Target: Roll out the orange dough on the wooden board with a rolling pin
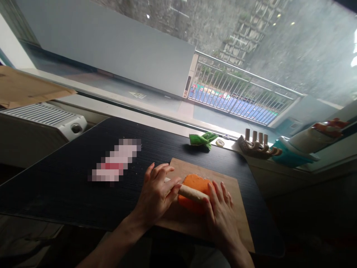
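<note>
A pale wooden rolling pin (193,193) lies across a flattened piece of orange dough (196,181). The dough rests on a wooden board (228,178) near the right side of the dark table. My left hand (156,190) holds the pin's left end, its thumb along the pin and its fingers arched. On the pin's right end presses my right hand (222,208), fingers stretched forward over it and the dough's right edge. Both palms hide the pin's ends. Dough shows beyond the pin and on its near side.
A crumpled green cloth (203,140) lies behind the board, close to a small round object (220,143). On the sill stand a holder with wooden-handled tools (255,145) and a teal container (292,152). A pixelated item (115,162) is on the black table (55,186). A radiator (41,123) stands left.
</note>
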The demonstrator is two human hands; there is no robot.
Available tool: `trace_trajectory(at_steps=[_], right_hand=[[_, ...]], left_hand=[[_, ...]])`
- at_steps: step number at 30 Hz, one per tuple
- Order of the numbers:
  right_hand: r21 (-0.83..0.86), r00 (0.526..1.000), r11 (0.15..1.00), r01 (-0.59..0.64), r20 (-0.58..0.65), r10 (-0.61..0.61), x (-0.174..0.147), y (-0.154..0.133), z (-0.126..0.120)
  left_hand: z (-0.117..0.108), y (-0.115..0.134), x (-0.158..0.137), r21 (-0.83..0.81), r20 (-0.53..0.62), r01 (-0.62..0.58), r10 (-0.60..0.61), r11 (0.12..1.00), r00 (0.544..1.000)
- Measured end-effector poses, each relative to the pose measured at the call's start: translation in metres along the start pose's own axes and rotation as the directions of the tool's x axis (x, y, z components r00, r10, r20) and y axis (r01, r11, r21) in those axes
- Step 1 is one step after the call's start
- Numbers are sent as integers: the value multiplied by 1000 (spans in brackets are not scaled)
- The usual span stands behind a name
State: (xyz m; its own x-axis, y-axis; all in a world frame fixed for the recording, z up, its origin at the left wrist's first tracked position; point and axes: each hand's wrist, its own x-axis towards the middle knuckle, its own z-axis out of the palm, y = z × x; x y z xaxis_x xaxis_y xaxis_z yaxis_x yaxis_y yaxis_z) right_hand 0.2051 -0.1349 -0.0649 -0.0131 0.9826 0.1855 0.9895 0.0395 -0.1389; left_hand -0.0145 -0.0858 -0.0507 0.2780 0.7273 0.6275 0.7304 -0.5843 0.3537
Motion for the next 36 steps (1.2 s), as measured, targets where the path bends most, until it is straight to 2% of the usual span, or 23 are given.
trace_trajectory(at_steps=[2,5,7,9,13,15,17,21,23,26,27,29,32,36], right_hand=[[9,998,999,-40,40,39,21,2,-1],[24,986,992,-124,113,120,70,7,-5],[28,982,990,-141,130,136,86,7,-6],[23,986,991,-129,110,126,75,3,-6],[19,999,999,-41,-12,41,10,-8,2],[20,999,1000,-9,-36,10,-7,-11,3],[20,999,999,-30,-23,31,1,-11,2],[18,985,987,-160,61,158,53,-6,-4],[18,985,987,-162,64,161,59,-2,-4],[30,999,1000,1,-43,1,24,7,1],[38,994,997,66,-87,-63,6,10,3],[24,979,993,119,-170,-113,-30,14,10],[-12,960,994,106,-258,-105,-58,13,17],[-28,963,999,22,-268,-29,-45,9,20]], left_hand=[[2,0,4,15,-3,8,-7,1000,1000],[10,-2,14,69,-2,20,-20,997,1000],[13,-3,20,91,16,26,-28,996,999],[13,-2,21,86,49,11,-15,996,999],[3,4,10,36,140,-79,73,996,987],[1,6,6,19,168,-99,94,995,981],[4,6,9,20,171,-102,97,995,981],[21,2,31,55,165,-102,91,993,982],[25,0,39,65,175,-103,91,993,980],[19,-3,34,43,215,-115,103,992,971],[15,-4,29,26,234,-115,106,993,966],[11,-3,21,-2,258,-104,101,995,961],[19,8,24,14,295,-59,52,998,954],[60,31,60,61,384,-52,25,997,923]])
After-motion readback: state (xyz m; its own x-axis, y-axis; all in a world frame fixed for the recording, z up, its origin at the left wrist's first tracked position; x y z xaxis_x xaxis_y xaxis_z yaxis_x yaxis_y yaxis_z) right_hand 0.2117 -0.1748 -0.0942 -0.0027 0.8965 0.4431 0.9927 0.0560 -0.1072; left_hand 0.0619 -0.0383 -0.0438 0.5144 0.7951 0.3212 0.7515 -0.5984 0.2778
